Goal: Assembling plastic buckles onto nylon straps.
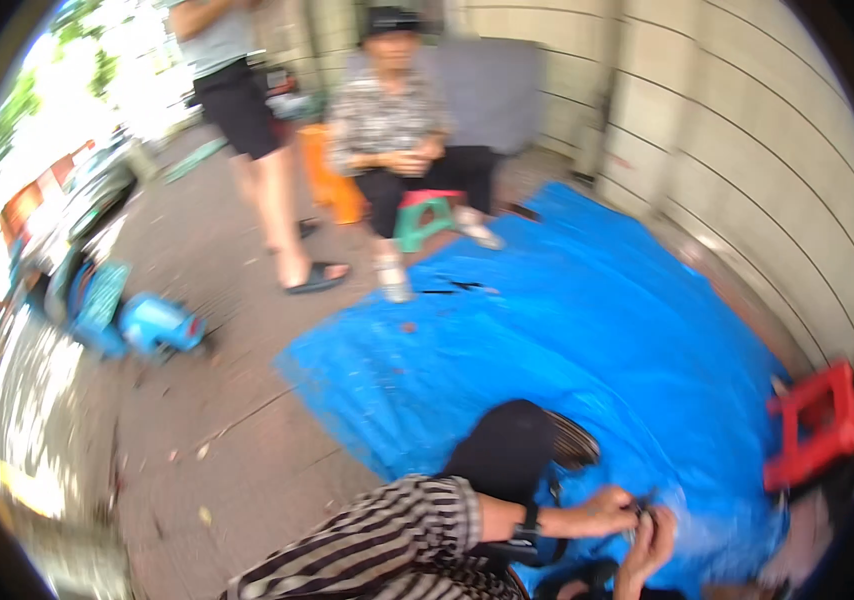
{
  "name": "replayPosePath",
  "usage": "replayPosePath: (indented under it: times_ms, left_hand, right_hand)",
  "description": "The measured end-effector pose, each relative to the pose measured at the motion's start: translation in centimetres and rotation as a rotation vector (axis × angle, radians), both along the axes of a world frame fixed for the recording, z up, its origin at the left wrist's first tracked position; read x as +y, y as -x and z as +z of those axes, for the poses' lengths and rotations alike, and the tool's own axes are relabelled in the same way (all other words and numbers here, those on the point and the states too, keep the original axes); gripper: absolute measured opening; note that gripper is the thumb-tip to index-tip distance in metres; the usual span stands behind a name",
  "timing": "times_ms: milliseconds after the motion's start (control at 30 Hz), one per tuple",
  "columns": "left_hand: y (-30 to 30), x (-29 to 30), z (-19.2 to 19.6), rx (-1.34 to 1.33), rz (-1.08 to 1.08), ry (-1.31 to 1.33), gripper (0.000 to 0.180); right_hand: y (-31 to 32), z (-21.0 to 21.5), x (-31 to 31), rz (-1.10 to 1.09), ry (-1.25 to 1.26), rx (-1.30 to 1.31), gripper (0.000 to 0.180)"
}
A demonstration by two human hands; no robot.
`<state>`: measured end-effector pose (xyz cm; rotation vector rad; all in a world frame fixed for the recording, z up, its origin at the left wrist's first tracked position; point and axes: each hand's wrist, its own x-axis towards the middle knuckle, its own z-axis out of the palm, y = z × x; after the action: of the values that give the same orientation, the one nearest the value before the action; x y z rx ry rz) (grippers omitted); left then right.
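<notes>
My left hand, with a dark band on its wrist, reaches in from the left, its fingers closed in a pinch. Close beside it, my right hand comes up from the lower edge, fingers bent and closed too. Between the fingertips of both is a small dark object, too blurred to name. Beneath them lies a blue tarp, with a whitish, see-through patch just right of the hands. My bent knee in dark trousers and a shoe are beside the left forearm.
A red plastic stool stands at the right. Across the tarp a person sits on a low stool; another stands at the left. A blue scooter is farther left. A tiled wall borders the tarp.
</notes>
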<state>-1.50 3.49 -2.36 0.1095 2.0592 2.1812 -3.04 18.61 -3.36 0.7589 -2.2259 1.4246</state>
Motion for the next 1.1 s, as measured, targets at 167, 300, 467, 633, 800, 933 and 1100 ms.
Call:
replayPosePath:
  times_ms: [167, 300, 467, 633, 800, 933, 1100]
  left_hand:
    - [-1.2, -2.6, 1.1, -0.201, 0.032, 0.070, 0.021]
    - [-1.4, -2.7, 1.5, -0.196, 0.041, -0.110, 0.012]
    - [-1.1, -1.3, 1.4, -0.183, -0.034, -0.083, 0.013]
    - [-1.0, -3.4, 0.5, -0.328, -0.068, -0.305, 0.014]
    - [-0.5, -3.2, 0.6, -0.457, -0.089, -0.467, 0.024]
    - [-1.0, -3.5, 1.0, -0.501, -0.001, -0.444, 0.025]
    - [-2.5, -3.3, 2.8, -0.366, -0.020, -0.396, 0.016]
  right_hand:
    - [-0.1, 1.7, -2.9, 0.030, -0.008, -0.088, 0.013]
    - [-0.1, 1.3, -3.1, 0.127, 0.165, -0.179, 0.011]
    - [-0.7, 1.3, -1.4, 0.195, 0.268, -0.301, 0.010]
    - [-0.7, 1.7, -2.5, 0.197, 0.263, -0.164, 0.009]
    - [-0.4, 2.1, -2.0, 0.366, 0.524, -0.588, 0.007]
    - [-0.2, 1.4, -2.7, 0.508, 0.723, -0.647, 0.009]
    - [-0.9, 2.3, -2.4, 0.590, 0.795, -0.765, 0.011]
